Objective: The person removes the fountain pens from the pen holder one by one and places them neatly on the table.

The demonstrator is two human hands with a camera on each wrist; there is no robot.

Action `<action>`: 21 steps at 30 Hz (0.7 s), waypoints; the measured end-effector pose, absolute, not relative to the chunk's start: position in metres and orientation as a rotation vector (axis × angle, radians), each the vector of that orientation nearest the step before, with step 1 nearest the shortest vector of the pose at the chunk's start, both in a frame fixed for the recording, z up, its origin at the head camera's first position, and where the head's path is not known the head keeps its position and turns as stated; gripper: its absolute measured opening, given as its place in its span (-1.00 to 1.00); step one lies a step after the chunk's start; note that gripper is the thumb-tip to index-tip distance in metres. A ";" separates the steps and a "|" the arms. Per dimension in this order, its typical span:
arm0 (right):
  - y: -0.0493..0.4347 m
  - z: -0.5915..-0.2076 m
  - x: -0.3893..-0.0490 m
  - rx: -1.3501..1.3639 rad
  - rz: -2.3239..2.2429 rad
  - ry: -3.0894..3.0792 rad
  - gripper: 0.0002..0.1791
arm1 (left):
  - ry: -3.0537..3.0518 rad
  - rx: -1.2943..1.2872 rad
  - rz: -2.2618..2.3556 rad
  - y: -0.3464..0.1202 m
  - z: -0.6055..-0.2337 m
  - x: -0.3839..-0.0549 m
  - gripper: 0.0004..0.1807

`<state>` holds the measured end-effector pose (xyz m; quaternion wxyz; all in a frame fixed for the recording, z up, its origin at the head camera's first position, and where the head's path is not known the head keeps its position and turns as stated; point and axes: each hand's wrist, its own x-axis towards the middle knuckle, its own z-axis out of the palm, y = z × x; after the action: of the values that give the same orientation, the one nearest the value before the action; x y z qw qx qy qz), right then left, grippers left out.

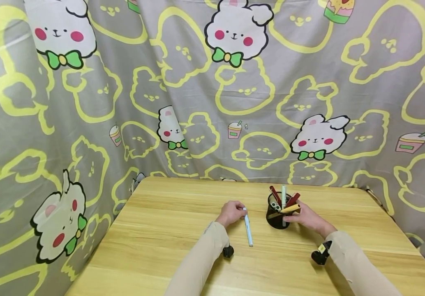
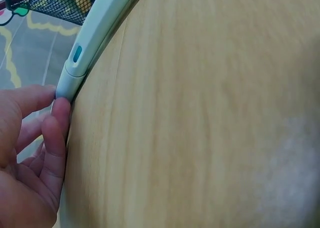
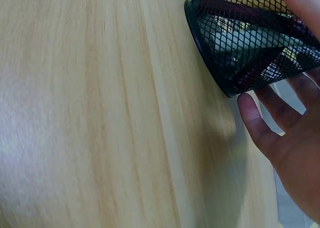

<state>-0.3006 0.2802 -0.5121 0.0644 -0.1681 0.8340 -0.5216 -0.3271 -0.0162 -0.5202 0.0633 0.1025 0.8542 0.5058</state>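
Wooden surface (image 1: 168, 224), black mesh cup (image 1: 277, 220), light blue pen (image 1: 248, 231)

Backdrop fabric (image 1: 197, 95): grey, hung behind the surface and along its left side; yellow-outlined animal heads, white rabbits with green bows, pink drink cups.

Surface: pale wood, visible grain; carries the items below.

Sleeves, two: beige, long; left sleeve (image 1: 197, 263) and right sleeve (image 1: 360, 263) reach in from the near edge of the head view.

Right hand (image 1: 311, 217): at the right side of the mesh cup; grip curved about it, digits spread on more than one side.

Left hand (image 1: 231, 213): left of the cup and apart from it; grip pinching the far end of the light blue pen between thumb and fingertips.

Mesh cup: upright on the surface, dark rims, several pens within.

Light blue pen: between the two hands, left of the cup, near end pointing towards the person; whether its whole length touches the surface cannot be told.

Cup contents: yellow pen (image 1: 291, 209), leaning right; pale green pen (image 1: 283, 195), near upright; two dark red pens (image 1: 292, 200), leaning opposite ways.

Black wrist units (image 1: 228, 251), two: one beside each cuff.
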 end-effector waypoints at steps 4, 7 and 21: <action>0.281 -0.512 -0.300 -0.511 -1.580 2.511 -0.17 | 2.582 0.295 1.532 -0.016 -0.522 -0.328 -0.90; 0.281 -0.512 -0.301 -0.522 -1.586 2.512 -0.14 | 2.586 0.298 1.530 -0.016 -0.522 -0.328 -0.89; 0.280 -0.513 -0.301 -0.485 -1.573 2.520 -0.15 | 2.493 0.283 1.600 -0.020 -0.513 -0.327 -0.75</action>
<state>-0.3012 0.2803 -0.5130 0.0656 -0.1608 0.8354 -0.5215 -0.3272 -0.0196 -0.5134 0.0827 0.0949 0.8349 0.5358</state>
